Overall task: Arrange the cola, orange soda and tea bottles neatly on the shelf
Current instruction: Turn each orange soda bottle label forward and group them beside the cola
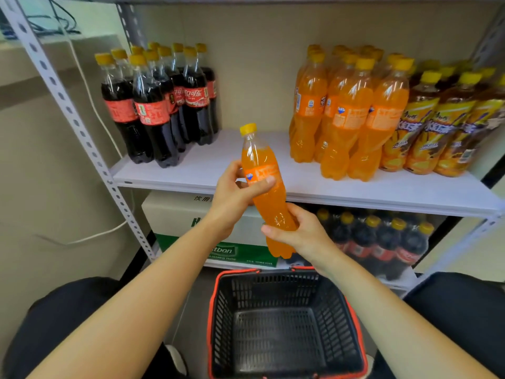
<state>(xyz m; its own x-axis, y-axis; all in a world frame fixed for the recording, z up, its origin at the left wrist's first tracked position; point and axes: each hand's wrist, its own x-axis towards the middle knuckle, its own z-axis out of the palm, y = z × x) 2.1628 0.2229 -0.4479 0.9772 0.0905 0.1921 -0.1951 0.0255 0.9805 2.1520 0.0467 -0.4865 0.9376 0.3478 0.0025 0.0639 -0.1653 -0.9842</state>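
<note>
Both hands, left hand (235, 192) and right hand (297, 231), grasping orange soda bottle (266, 187) before shelf (246, 170); next, standing it beside orange group (347, 116).

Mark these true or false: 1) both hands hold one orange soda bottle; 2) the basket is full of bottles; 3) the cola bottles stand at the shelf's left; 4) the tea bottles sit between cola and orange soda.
1) True: the left hand and right hand grip the orange soda bottle.
2) False: the basket holds no bottles.
3) True: the cola bottles stand at the left of the shelf.
4) False: the tea bottles are far right, beside the orange soda group.
</note>
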